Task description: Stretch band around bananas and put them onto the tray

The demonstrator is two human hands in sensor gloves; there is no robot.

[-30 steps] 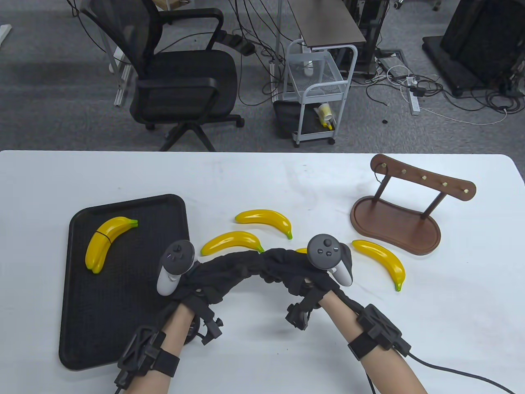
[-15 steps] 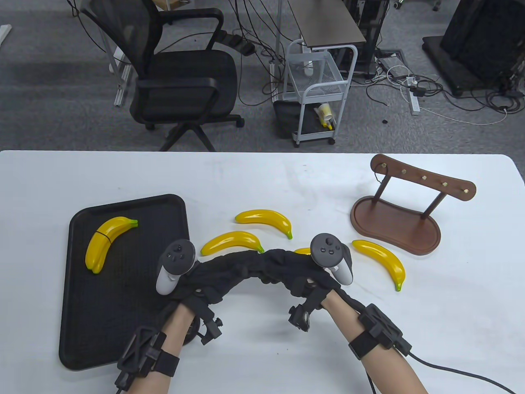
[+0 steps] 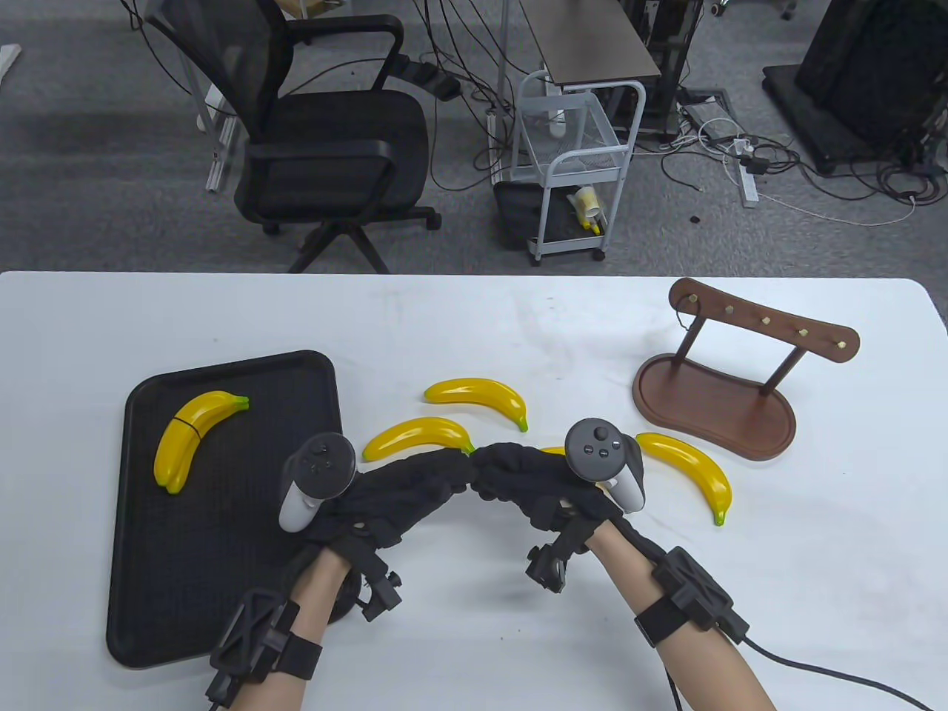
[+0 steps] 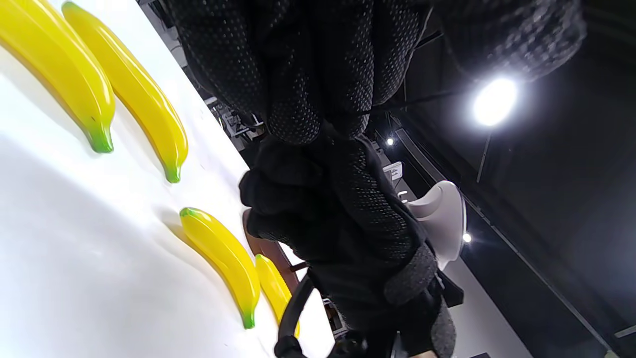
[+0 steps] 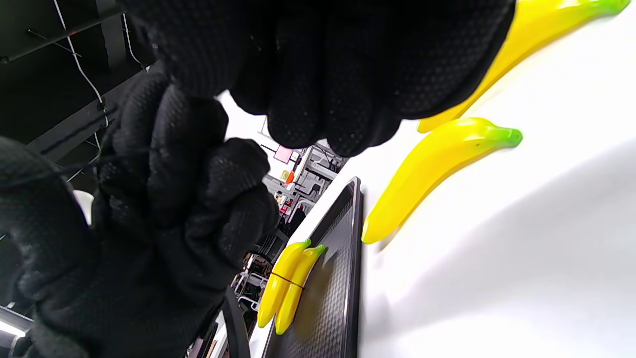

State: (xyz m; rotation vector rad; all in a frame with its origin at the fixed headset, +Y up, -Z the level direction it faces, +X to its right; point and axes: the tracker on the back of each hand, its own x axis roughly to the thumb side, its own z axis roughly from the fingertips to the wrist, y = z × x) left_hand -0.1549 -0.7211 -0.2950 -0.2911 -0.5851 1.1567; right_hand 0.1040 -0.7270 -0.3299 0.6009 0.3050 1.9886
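Both gloved hands meet fingertip to fingertip above the table's middle, my left hand point(image 3: 453, 472) and my right hand point(image 3: 490, 466). Their fingers are curled and pinch a thin black band point(image 4: 412, 102), which shows only as a dark thread in the wrist views. A banded pair of yellow bananas point(image 3: 194, 437) lies on the black tray point(image 3: 222, 563). Loose bananas lie just beyond the hands: one far point(image 3: 478, 396), one near the left fingers point(image 3: 418, 437), one to the right point(image 3: 685, 470). Another banana point(image 3: 549, 449) is mostly hidden under my right hand.
A brown wooden hanger stand point(image 3: 715, 404) occupies the table's right side. The tray's right rim point(image 5: 355, 258) runs close to my left wrist. An office chair and a small white cart stand on the floor beyond the table's far edge.
Both hands have drifted slightly away from me, and the right hand a little rightward. Their fingertips have drawn together into a tighter peak. The bananas have not moved.
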